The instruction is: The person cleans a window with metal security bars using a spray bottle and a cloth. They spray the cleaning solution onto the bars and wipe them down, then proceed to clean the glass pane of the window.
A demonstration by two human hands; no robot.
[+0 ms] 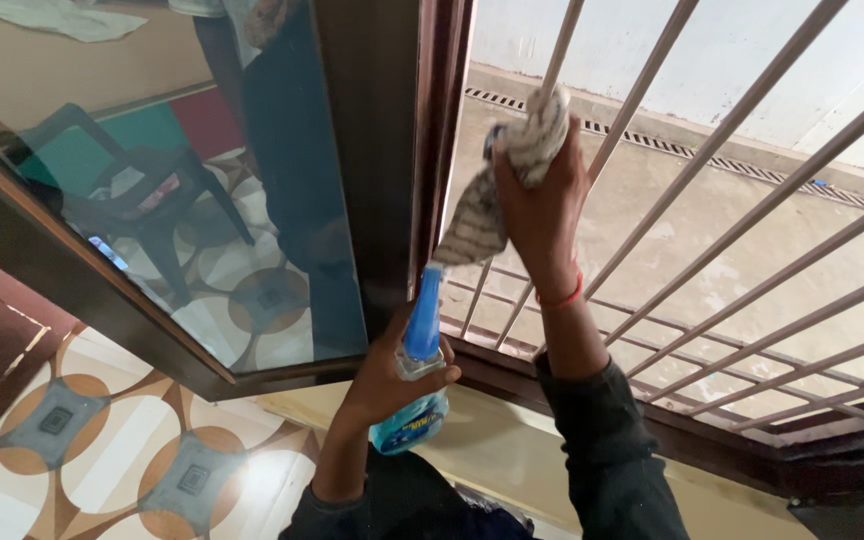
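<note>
Item one: your right hand (542,205) is closed tight around a crumpled striped cleaning cloth (512,170), pressed against a pale metal bar of the window grille (752,215), up beside the dark brown window frame (432,150). Item two: your left hand (392,375), lower down, grips a blue spray bottle (417,375) nozzle upward, just before the frame's bottom rail, with the open glass pane (202,190) to its left.
</note>
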